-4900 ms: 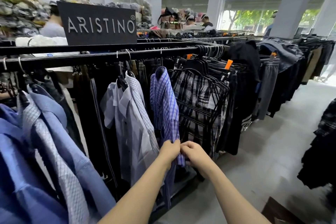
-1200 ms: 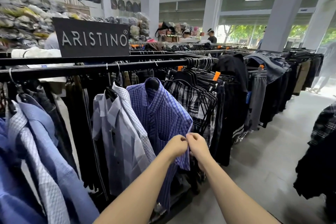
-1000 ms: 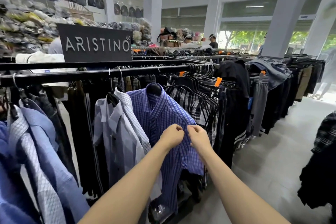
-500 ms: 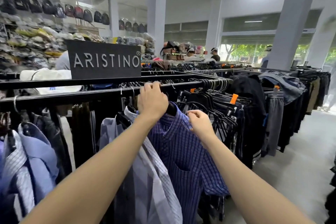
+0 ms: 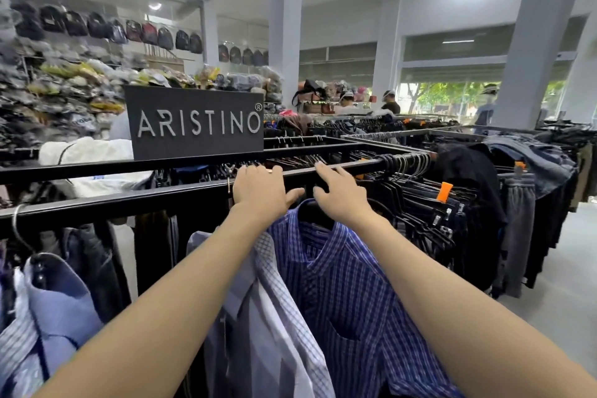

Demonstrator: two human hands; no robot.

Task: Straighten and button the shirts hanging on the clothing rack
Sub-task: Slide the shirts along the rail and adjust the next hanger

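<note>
Hands (image 5: 260, 188) spread open on rack rail (image 5: 129, 200)

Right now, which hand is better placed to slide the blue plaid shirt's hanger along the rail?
Right, probably. The right hand sits over the black hanger at the blue plaid shirt collar; the left hand rests beside it on the rail.
</note>
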